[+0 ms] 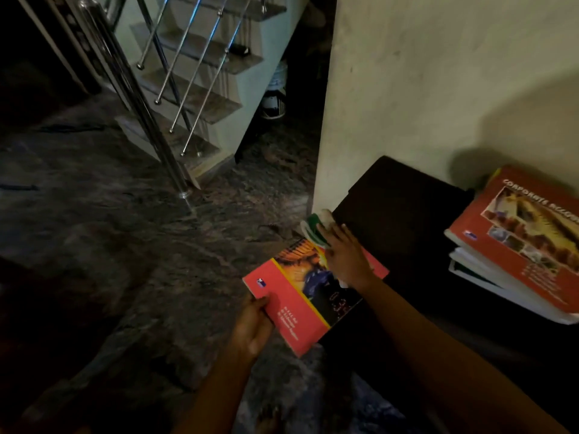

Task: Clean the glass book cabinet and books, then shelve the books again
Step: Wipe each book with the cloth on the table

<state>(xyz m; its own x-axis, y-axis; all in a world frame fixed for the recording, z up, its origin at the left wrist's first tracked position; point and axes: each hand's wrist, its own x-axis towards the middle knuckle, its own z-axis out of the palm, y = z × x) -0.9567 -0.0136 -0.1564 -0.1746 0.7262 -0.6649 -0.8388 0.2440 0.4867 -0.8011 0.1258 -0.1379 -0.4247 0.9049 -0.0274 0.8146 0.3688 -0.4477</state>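
Paperback book [291,296], red-covered with a yellow stripe, held above the dark stone floor, long axis running from left hand [253,324], clamped on the near corner with thumb on top, away to right hand [346,256], fingers spread flat, pressing green-and-white cloth [313,228] at the far edge, so the wipe probably comes toward the left hand.

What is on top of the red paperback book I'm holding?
The right hand lies flat on the red paperback book, pressing a green-and-white cloth at its far edge. Cover art beneath the palm is hidden.
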